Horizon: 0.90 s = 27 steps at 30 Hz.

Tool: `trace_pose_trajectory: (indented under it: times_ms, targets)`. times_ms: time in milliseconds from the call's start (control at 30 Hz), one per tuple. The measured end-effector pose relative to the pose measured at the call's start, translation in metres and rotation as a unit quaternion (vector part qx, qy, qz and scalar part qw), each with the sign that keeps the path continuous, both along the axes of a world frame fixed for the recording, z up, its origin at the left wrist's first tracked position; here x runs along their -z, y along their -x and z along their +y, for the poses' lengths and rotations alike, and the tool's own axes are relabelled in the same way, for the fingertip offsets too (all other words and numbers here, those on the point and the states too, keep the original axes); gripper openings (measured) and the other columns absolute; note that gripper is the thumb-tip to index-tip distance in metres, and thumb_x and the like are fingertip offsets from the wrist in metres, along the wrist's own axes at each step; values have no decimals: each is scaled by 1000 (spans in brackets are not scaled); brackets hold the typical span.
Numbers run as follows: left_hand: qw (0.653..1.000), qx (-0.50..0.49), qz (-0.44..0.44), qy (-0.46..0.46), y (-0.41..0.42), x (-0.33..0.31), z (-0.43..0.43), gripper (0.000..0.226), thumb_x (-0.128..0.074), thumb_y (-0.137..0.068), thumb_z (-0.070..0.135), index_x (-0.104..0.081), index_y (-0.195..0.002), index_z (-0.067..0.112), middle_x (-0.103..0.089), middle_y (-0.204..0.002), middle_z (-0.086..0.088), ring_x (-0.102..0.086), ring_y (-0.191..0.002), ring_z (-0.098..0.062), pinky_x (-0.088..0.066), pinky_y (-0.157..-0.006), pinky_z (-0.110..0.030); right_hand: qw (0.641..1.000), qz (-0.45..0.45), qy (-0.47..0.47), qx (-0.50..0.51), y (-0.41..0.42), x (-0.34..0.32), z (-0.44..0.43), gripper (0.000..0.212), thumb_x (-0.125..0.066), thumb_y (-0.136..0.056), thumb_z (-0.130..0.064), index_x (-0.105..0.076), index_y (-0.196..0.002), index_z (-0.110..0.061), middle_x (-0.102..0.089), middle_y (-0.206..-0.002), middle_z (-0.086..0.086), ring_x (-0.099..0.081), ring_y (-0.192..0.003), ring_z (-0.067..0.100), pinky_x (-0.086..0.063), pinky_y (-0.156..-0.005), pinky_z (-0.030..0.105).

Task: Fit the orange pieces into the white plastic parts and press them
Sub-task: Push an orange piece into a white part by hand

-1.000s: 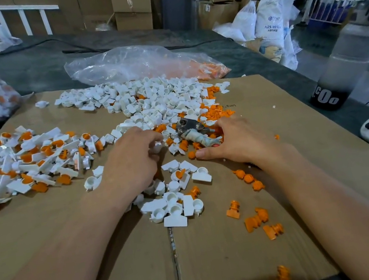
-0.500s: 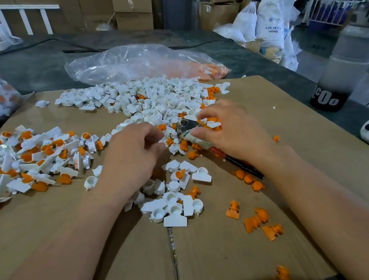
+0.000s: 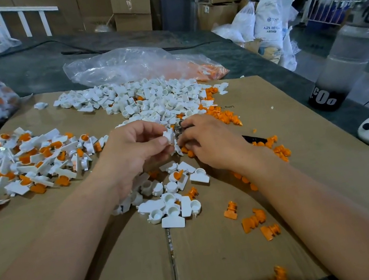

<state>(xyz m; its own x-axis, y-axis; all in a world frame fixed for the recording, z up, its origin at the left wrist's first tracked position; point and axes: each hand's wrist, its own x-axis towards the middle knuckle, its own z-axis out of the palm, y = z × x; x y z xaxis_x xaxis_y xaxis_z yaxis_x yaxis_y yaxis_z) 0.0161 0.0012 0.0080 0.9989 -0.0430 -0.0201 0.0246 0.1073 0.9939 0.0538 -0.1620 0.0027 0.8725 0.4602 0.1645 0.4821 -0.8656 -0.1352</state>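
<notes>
One wide-angle camera rides on the person's head, close above the work, facing forward and down along both forearms. The left hand, pinching a white part, and the right hand, curled round a metal tool, meet at mid-frame. Beyond the fingertips the cardboard sheet runs toward stacked boxes far off.

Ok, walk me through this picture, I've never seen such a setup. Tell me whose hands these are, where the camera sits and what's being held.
No machine here: a person works bare-handed, and the one camera sits on their head, looking down. On the cardboard sheet lie a heap of white parts, loose orange pieces, and on the left a pile of fitted ones. The left hand pinches one white part; the right hand curls round a dark-handled tool, mostly hidden.
</notes>
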Motion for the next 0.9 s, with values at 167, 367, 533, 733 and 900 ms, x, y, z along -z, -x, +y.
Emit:
trace_pose_trajectory:
  times_ms: [167, 367, 533, 733, 900]
  targets:
    - [1000, 27, 2, -2, 0, 1, 2, 30, -54, -83, -11, -67, -98, 11, -62, -80, -6, -68, -66, -12, -56, -62, -20, 1000, 26, 11, -8, 1, 0, -2, 34, -41, -95, -9, -60, -121, -21, -33, -144, 3, -27, -131, 22, -35, -101, 39]
    - [999, 37, 2, -13, -2, 2, 2, 29, -53, -86, -8, -68, -99, 14, -61, -80, -7, -67, -66, -13, -57, -64, -22, 999, 36, 6, 0, 2, -6, -1, 22, -51, -93, -23, -62, -112, -20, -40, -136, -1, -33, -125, 19, -33, -85, 28]
    - [1000, 2, 21, -15, 0, 0, 0, 18, -54, -91, 14, -72, -92, 18, -64, -62, 4, -61, -54, -6, -48, -45, -17, 1000, 18, -15, -16, 3, -8, 0, 4, -57, -90, -24, -55, -92, -21, -50, -115, -2, -42, -110, 17, -33, -73, 26]
    - [1000, -13, 10, -6, 0, -1, -1, 26, -58, -79, 38, -72, -78, 16, -65, -62, 9, -58, -55, -6, -47, -46, -18, 998, -46, -13, -46, 3, -3, -4, 13, -57, -90, -25, -60, -98, -16, -51, -120, 0, -39, -111, 17, -28, -84, 22]
    - [999, 7, 21, 45, -2, 0, 0, 18, -52, -91, 20, -66, -91, 10, -71, -76, -7, -66, -62, -14, -50, -48, -20, 991, -67, -109, -45, 7, -9, -3, 13, -56, -90, -24, -59, -96, -12, -56, -94, 1, -45, -86, 13, -37, -77, 29]
